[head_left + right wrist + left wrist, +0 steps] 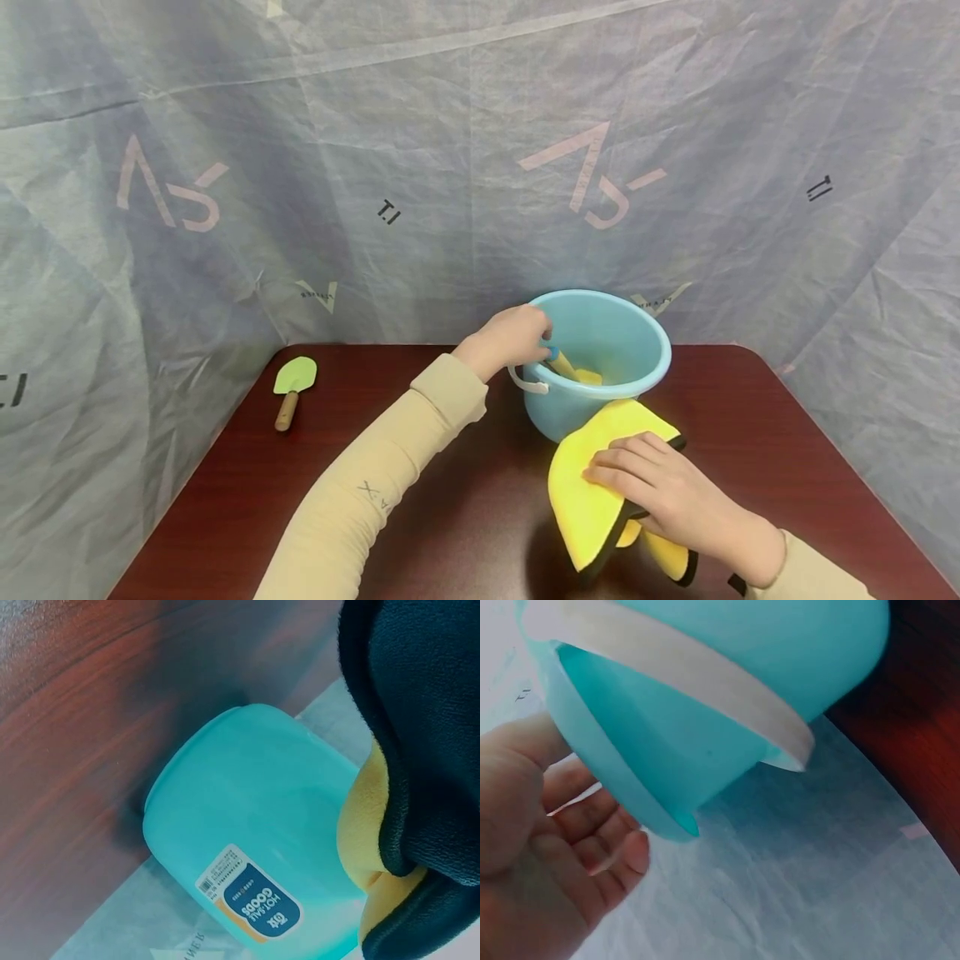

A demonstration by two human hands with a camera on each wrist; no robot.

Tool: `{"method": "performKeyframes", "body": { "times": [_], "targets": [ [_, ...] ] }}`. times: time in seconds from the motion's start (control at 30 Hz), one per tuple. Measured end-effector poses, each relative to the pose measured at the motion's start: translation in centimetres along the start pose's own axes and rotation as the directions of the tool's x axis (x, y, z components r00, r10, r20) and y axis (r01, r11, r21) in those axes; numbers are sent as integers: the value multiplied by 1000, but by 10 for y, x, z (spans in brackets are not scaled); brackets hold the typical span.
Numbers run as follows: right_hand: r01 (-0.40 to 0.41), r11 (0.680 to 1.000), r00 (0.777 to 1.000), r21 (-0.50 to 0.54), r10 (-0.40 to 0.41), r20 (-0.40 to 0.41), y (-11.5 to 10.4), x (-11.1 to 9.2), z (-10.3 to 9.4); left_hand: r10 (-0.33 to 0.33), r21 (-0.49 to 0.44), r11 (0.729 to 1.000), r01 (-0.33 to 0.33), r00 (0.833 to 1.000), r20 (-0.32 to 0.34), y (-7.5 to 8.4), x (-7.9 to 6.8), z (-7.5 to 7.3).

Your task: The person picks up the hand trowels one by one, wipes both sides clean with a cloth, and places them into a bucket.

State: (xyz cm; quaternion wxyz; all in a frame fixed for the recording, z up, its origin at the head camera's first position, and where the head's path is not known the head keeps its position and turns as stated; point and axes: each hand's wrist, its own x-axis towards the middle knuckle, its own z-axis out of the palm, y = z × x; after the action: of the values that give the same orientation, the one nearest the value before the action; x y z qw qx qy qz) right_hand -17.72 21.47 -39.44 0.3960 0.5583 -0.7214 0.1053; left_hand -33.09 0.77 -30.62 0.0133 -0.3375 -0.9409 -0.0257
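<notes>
A light blue bucket (592, 333) stands on the table, its white handle (697, 675) hanging outside. My left hand (510, 337) reaches over the left rim, thumb and some fingertips behind it in the left wrist view. Beside those fingertips, a slim yellow thing with a blue end (561, 362) leans inside the bucket; whether they pinch it cannot be made out. Something yellow (588, 377) lies deeper in. In front of the bucket my right hand (667, 492) grips a folded yellow cloth (592, 467) with black edging. Its dark side (427, 735) fills the right of the right wrist view.
At the table's far left lies a small trowel (292, 387) with a pale green blade and wooden handle. Grey printed sheeting (420, 167) hangs behind and at the sides of the dark red table (360, 367). A label (251, 892) is stuck on the bucket.
</notes>
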Motion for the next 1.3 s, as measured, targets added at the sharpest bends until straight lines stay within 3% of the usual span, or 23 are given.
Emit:
{"method": "performKeyframes", "body": {
  "times": [0.17,0.37,0.63,0.93,1.3],
  "targets": [
    [3,1000,1000,-29,-3,-1,1,2,-6,42,38,999,-39,994,-99,-6,-17,1],
    [-9,999,1000,-31,8,-12,1,4,-14,67,132,991,-38,972,-224,-11,-42,8],
    [7,1000,998,-21,-8,-61,-5,14,-23,-14,122,991,59,938,-347,-29,-82,23],
    [47,998,990,-42,-52,-134,-11,24,-38,-96,79,985,153,870,-484,-67,-124,50],
    [34,997,980,-63,-46,-194,-7,14,-46,-286,-12,945,326,810,-512,-133,-176,86]
  ]
}}
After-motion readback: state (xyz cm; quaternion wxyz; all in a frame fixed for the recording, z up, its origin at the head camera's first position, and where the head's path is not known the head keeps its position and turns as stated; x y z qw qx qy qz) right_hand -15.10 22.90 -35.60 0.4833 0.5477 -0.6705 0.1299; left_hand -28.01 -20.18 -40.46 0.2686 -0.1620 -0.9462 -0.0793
